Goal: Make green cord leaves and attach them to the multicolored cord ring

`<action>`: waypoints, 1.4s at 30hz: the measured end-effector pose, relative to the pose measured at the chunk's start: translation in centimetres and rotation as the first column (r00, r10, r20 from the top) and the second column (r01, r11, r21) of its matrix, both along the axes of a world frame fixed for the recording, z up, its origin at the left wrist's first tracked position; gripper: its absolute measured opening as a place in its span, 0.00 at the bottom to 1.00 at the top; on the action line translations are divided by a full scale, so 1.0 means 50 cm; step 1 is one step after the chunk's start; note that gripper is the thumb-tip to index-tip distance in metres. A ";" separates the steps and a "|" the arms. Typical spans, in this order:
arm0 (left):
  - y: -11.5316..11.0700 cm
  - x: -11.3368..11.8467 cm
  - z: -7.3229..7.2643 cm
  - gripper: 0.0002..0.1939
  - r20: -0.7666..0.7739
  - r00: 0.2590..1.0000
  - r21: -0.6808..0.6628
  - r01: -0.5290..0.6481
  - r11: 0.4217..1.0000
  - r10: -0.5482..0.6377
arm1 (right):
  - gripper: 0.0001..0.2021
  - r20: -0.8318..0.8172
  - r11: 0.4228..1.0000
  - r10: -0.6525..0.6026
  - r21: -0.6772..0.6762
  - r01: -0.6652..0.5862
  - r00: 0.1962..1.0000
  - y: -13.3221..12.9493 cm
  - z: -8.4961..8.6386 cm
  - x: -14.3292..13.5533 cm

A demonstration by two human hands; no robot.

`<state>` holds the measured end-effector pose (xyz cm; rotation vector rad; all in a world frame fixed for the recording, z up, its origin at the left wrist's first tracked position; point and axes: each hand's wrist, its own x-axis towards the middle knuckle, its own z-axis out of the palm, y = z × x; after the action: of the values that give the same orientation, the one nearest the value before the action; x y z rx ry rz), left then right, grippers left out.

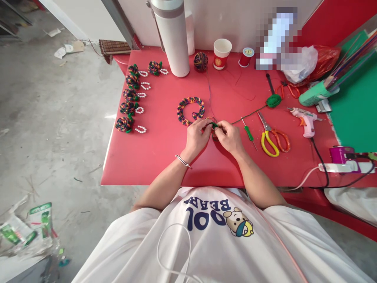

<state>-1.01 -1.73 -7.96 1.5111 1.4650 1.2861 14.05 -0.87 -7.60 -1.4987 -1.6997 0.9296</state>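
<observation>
Over the middle of the red table, my left hand [199, 135] and my right hand [228, 136] meet with fingertips pinched on a small piece of green crochet [213, 125]. A green yarn strand [249, 115] runs from it to a green yarn ball [273, 100] on the right. Just beyond my left hand lies a curled multicoloured crocheted strip [180, 111]. To the right of my right hand are a green-handled crochet hook [249, 133] and scissors [267, 135] with yellow and orange handles. My fingers partly hide the green piece.
Several crocheted flowers [125, 124] with white bead loops line the left edge. Along the back stand a white bottle [173, 43], a multicoloured yarn ball [200, 61], a paper cup [221, 55] and a thread spool [246, 58]. A glue gun [306, 120] and power strip [338, 168] lie right.
</observation>
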 end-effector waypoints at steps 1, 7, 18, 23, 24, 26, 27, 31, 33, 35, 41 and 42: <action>0.001 -0.001 0.000 0.10 -0.007 1.000 0.006 0.003 1.000 -0.003 | 0.10 -0.027 1.000 0.008 -0.008 -0.008 1.000 0.001 -0.006 0.000; 0.012 -0.027 0.009 0.08 0.053 0.994 -0.106 0.104 0.989 -0.098 | 0.13 -0.083 0.991 0.112 -0.056 -0.117 0.990 0.011 -0.010 0.018; 0.019 -0.066 0.043 0.06 0.525 0.846 -0.387 0.336 0.858 -0.095 | 0.23 -0.293 0.946 0.112 -0.262 -0.192 0.950 0.010 0.014 0.019; 0.008 -0.047 0.046 0.23 0.641 0.766 -0.356 0.359 0.862 -0.054 | 0.21 -0.352 0.960 0.037 -0.247 -0.130 0.935 0.009 0.010 0.007; 0.005 -0.039 0.044 0.23 0.635 0.771 -0.340 0.340 0.877 -0.053 | 0.21 -0.350 0.964 0.037 -0.234 -0.125 0.936 0.009 0.010 0.006; 0.001 -0.022 0.037 0.22 0.624 0.780 -0.314 0.306 0.899 -0.047 | 0.22 -0.331 0.973 0.038 -0.205 -0.111 0.943 0.008 0.012 0.004; 0.000 -0.015 0.031 0.21 0.629 0.777 -0.302 0.278 0.912 -0.028 | 0.22 -0.319 0.975 0.041 -0.195 -0.108 0.947 0.008 0.013 0.004; 0.003 -0.004 0.008 0.18 0.501 0.865 -0.272 0.111 0.956 0.042 | 0.24 -0.272 0.975 0.095 -0.170 -0.145 0.957 0.000 0.016 -0.001; 0.007 -0.008 0.004 0.22 0.454 0.888 -0.255 0.051 0.966 0.073 | 0.23 -0.247 0.974 0.139 -0.142 -0.178 0.959 -0.006 0.018 -0.006; 0.010 -0.013 0.005 0.26 0.465 0.880 -0.251 0.020 0.968 0.102 | 0.23 -0.233 0.972 0.167 -0.126 -0.200 0.958 -0.011 0.018 -0.011; 0.014 -0.020 0.017 0.28 0.587 0.803 -0.286 0.091 0.954 0.100 | 0.21 -0.287 0.968 0.158 -0.145 -0.206 0.945 -0.014 0.017 -0.015; 0.014 -0.021 0.018 0.27 0.607 0.789 -0.311 0.125 0.942 0.096 | 0.21 -0.300 0.968 0.145 -0.154 -0.198 0.943 -0.013 0.016 -0.014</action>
<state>-2.09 -1.04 -7.05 0.7581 1.1461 1.2731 13.34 -1.51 -6.78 -1.2653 -1.5826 1.3589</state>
